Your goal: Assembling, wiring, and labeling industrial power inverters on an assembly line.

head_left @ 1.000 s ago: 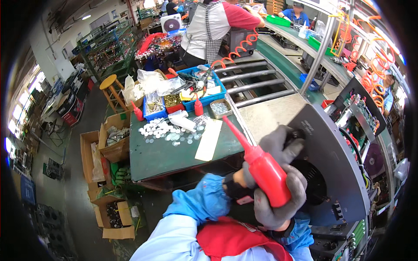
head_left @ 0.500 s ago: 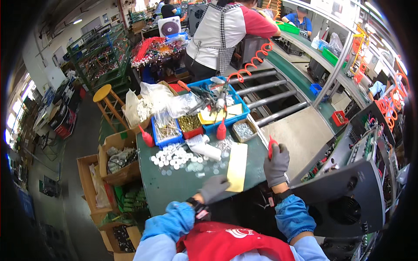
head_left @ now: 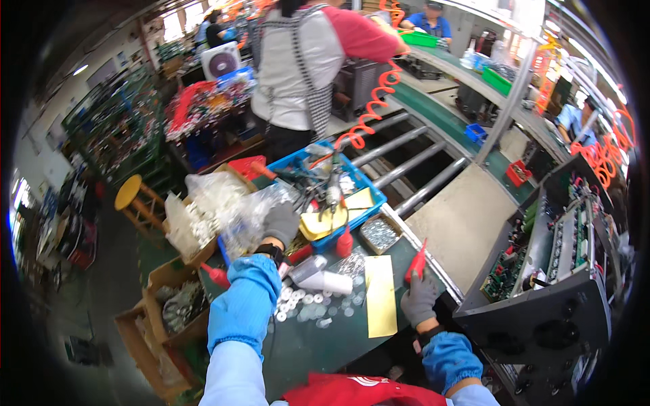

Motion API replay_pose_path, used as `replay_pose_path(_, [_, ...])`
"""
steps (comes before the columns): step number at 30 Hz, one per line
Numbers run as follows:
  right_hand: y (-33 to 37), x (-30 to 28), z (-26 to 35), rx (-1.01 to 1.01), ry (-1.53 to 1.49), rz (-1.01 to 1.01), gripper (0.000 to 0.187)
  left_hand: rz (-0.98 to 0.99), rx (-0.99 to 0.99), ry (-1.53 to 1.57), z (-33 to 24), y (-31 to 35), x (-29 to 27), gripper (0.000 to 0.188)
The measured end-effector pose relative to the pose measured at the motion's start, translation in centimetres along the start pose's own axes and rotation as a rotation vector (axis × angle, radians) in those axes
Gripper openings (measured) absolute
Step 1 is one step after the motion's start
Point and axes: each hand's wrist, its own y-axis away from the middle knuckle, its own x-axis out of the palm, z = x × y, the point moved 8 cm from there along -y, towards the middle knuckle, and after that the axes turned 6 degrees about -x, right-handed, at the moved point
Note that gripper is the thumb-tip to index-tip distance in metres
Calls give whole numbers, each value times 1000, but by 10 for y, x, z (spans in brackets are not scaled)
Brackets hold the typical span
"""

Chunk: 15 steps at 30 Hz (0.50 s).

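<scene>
Fingers of our gloved right hand [head_left: 419,300] close around a red bottle [head_left: 416,264]; whether those of our left hand [head_left: 281,223] grip anything, we cannot tell. Largest before us is the green table [head_left: 305,355], then the blue tray [head_left: 369,210], with our left hand beside it, then the yellow card [head_left: 381,298]. Just right of the card we hold the bottle, plain red, narrowing to a thin spout; its long axis tilts, spout up and slightly right. Compared with half a second earlier, our left hand reaches farther out, and our bottle is nearer the card.
</scene>
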Motion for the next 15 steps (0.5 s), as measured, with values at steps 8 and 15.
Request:
replay_pose_path(8, [112,-103,3,142,-291,-41,38,224,-115,-146,14,-64,48,36])
replay_pose_path(15, [212,-133,-25,308,-403,295,27,-257,28,387,15,-36,-74,24])
